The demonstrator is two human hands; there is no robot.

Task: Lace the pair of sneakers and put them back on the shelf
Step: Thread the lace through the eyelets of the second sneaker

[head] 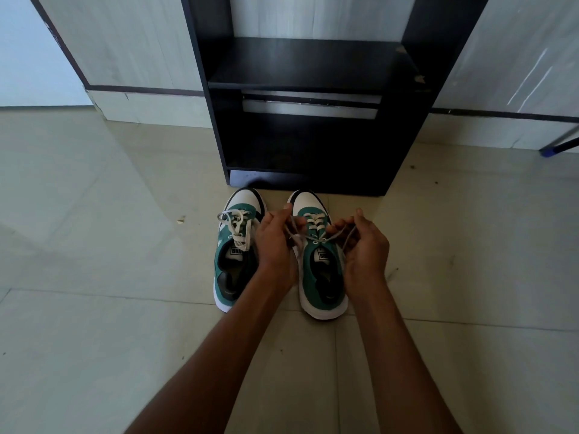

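Observation:
Two green-and-white sneakers stand side by side on the tiled floor, toes toward the black shelf (pixel 313 79). The left sneaker (pixel 233 277) has its white lace tied in a loose bow over the tongue. Over the right sneaker (pixel 319 277), my left hand (pixel 275 245) pinches one end of its grey-white lace (pixel 316 239). My right hand (pixel 365 245) pinches the other end, and the two ends cross above the tongue. My forearms hide part of each shoe's side.
The black shelf unit stands against a pale panelled wall, with an upper board and a dark lower compartment (pixel 313 151) just beyond the toes. A blue-tipped leg (pixel 557 145) juts in at the right. Small debris (pixel 180 219) lies on the floor at the left.

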